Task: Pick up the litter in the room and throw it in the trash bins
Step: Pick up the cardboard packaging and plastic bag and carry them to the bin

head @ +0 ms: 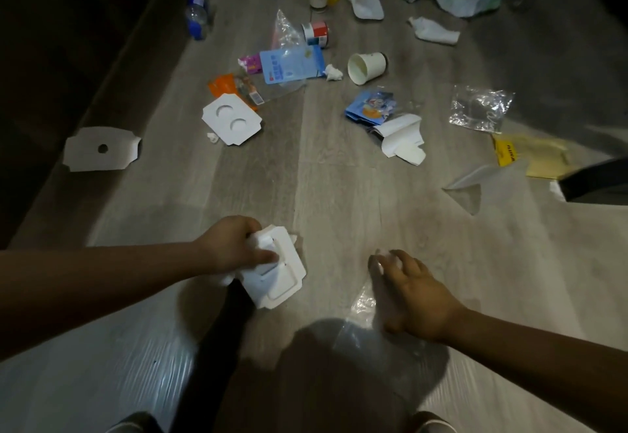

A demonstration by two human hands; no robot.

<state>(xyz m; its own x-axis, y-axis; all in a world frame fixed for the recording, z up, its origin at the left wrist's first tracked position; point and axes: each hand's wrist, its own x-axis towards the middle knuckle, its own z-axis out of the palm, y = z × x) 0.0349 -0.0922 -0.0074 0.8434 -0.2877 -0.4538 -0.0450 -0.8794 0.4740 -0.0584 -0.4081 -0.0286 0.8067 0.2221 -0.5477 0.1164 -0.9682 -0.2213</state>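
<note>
The left hand (231,245) clutches a white cardboard insert (282,279) together with crumpled tissue (258,238), above the wooden floor (333,187). To its right, the right hand (411,293) is lowered over a clear plastic wrapper (362,303) lying on the floor. A small white scrap (382,257) sits under its fingertips. Whether they pinch it cannot be told. More litter lies scattered farther off.

Litter is covering a dim room, probably in a home.
Wood-look planks are forming the floor (323,177), a dark skirting strip (115,92) is running along its left, and paper cups (367,67), a plastic bottle (196,14) and snack wrappers (292,63) are lying about.
</note>
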